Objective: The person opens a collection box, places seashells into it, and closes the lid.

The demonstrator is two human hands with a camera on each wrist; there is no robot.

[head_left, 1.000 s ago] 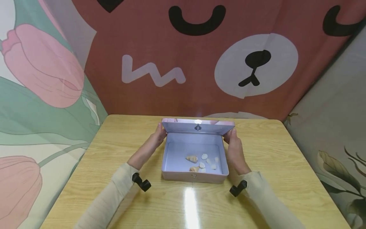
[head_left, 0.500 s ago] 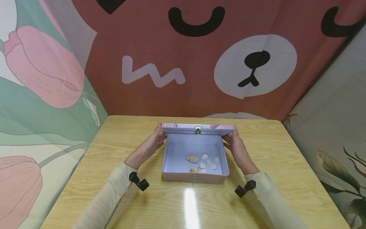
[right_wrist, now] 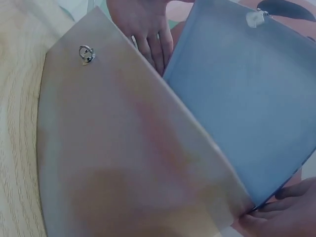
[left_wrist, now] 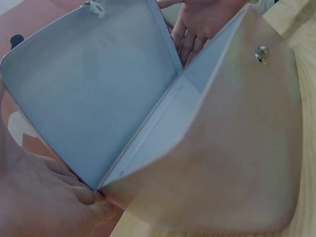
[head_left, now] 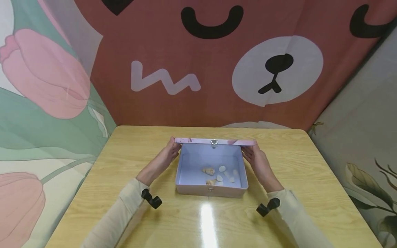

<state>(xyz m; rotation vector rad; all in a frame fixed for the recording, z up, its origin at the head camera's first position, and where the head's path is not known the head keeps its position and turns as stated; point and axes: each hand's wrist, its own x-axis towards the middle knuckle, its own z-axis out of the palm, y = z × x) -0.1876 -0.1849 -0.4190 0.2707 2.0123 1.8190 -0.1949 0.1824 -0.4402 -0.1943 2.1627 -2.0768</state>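
Note:
A hinged tin box (head_left: 212,191) lies on the table, its lid (head_left: 214,142) raised at a slant. At the lid's left end is my left hand (head_left: 158,163), thumb up by the corner and fingers stretched along the side towards the hinge. My right hand (head_left: 262,167) touches the right end in the same way, with straight fingers beside the box. Inside are a spiral seashell (head_left: 209,171), a second brownish shell (head_left: 211,182) and several small white shells (head_left: 222,168). The wrist views show the lid's bare inner face (left_wrist: 98,94) and a metal clasp (right_wrist: 87,54) on the front.
The wooden table (head_left: 130,137) carries the box near its middle. A bear-print cloth (head_left: 161,106) hangs behind the far edge, with flowered cloths (head_left: 46,75) at the sides. Each wrist wears a small black camera (head_left: 152,199).
The lid has tipped forward and down over the box, its front edge lower now. Both hands have followed it slightly. The box and shells stay where they were.

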